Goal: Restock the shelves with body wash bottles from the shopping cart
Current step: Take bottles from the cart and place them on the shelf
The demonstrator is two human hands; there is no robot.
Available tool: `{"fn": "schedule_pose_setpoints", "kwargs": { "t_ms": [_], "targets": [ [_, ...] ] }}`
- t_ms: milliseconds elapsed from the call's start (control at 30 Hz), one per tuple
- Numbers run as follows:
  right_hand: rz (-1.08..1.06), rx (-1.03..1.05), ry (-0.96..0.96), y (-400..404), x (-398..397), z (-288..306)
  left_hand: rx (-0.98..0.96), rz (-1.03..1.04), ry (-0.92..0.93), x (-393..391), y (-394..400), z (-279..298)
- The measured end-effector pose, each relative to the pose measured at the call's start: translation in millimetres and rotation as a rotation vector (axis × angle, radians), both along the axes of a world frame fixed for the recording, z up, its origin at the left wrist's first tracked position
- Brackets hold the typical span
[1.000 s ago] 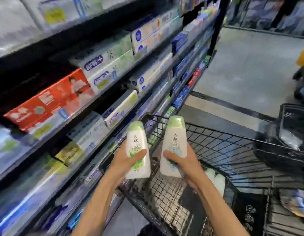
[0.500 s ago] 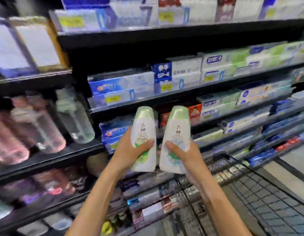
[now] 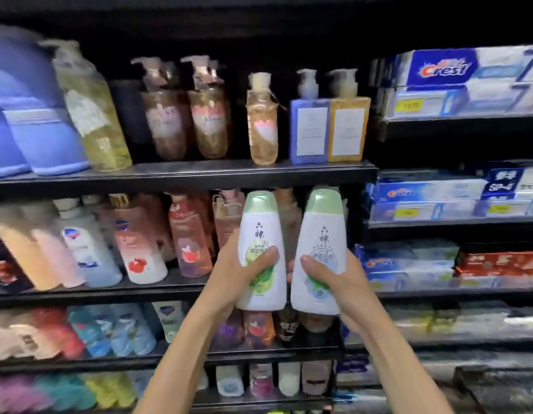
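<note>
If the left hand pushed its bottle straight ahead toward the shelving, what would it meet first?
Probably the pink pump bottles on the middle shelf, right behind the left hand and its white bottle; depth is unclear.

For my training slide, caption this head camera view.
Left hand and right hand each hold a white, green-capped body wash bottle upright before stocked shelves.

View swings from cart to pump bottles [image 3: 262,121] on shelf [image 3: 181,170]; left hand [image 3: 232,273] and right hand [image 3: 334,282] now raise both bottles [image 3: 260,234] before second row.
</note>
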State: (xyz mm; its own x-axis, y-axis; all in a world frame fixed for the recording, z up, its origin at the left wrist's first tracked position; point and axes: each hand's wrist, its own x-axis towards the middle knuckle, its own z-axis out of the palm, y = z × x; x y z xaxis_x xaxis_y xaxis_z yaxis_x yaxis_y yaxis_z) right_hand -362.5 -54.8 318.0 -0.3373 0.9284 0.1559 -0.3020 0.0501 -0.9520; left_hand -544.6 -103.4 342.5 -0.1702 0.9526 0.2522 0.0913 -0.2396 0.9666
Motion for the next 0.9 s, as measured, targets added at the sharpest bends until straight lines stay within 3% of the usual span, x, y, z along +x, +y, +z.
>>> {"fn": "schedule_pose_setpoints", "kwargs": {
  "t_ms": [200, 467, 900],
  "targets": [
    [0.105, -0.024, 0.003, -21, -92, -7, -0.028, 0.035, -0.013, -91, -34, -3],
    [0.205, -0.043, 0.0, -36, -148, 7, -0.014, 0.094, -0.056, -148, -62, -1],
    [0.222, 0.194, 0.031, -17, -184, 115, 0.244, 0.092, 0.017, -186, -44, 95]
  ]
}}
